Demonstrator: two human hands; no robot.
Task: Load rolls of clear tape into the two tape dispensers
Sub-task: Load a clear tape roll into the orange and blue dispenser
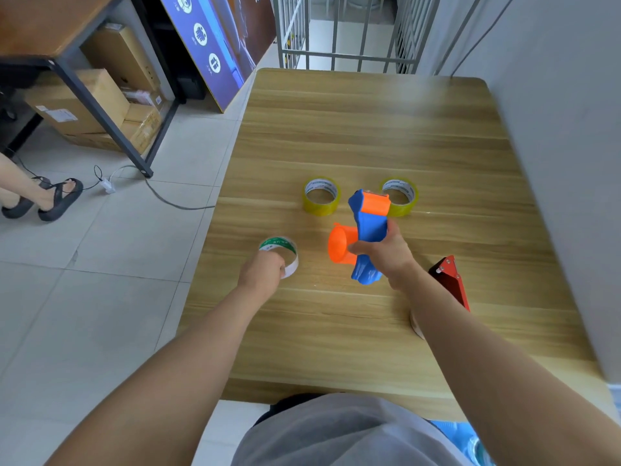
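Blue dispenser [368,230] held above the table [369,129], long axis running away from the person, orange spool [341,243] facing left.
Right hand [386,252] grips its handle; left hand [265,269] pinches a white tape roll [280,252]. Red dispenser [450,277] lies right.

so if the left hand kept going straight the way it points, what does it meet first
The left hand already touches the white tape roll. Beyond it, probably the nearer yellow roll, though depth is unclear.

The right hand [386,253] grips the blue-orange dispenser [368,227]; the left hand [263,272] holds a clear roll [280,252].
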